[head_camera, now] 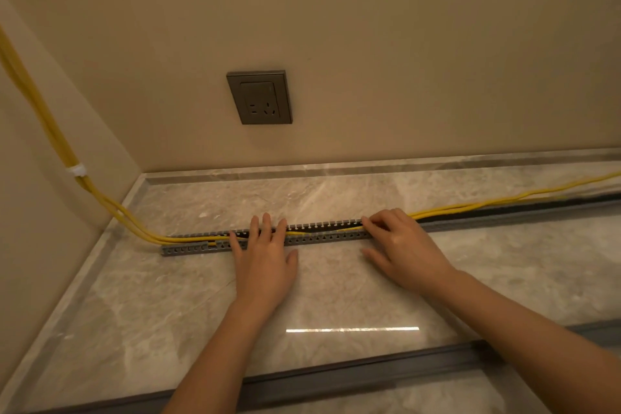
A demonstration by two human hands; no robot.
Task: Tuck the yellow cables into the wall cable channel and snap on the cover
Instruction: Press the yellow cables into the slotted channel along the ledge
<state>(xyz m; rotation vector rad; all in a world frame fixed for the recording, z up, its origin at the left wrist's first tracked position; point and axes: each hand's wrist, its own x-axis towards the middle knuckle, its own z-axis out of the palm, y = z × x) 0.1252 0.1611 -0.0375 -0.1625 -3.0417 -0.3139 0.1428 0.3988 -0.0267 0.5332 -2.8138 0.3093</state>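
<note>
The grey slotted cable channel [322, 238] lies with its top uncovered on the marble surface [134, 296], parallel to the wall. The yellow cables [134, 223] descend the left wall, bound by a white tie [76, 170], run inside the channel and exit to the right.

Left hand [265, 259]: fingers straight, laid across the channel, pressing on it.

Right hand [400, 242]: fingers bent, tips on the cables at the channel. Whether it grips them cannot be determined.

A grey wall socket [259, 97] sits above the channel.

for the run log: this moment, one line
left hand: flat, pressing yellow cables into grey slotted plastic channel; right hand: curled on cables; channel: uncovered
</note>
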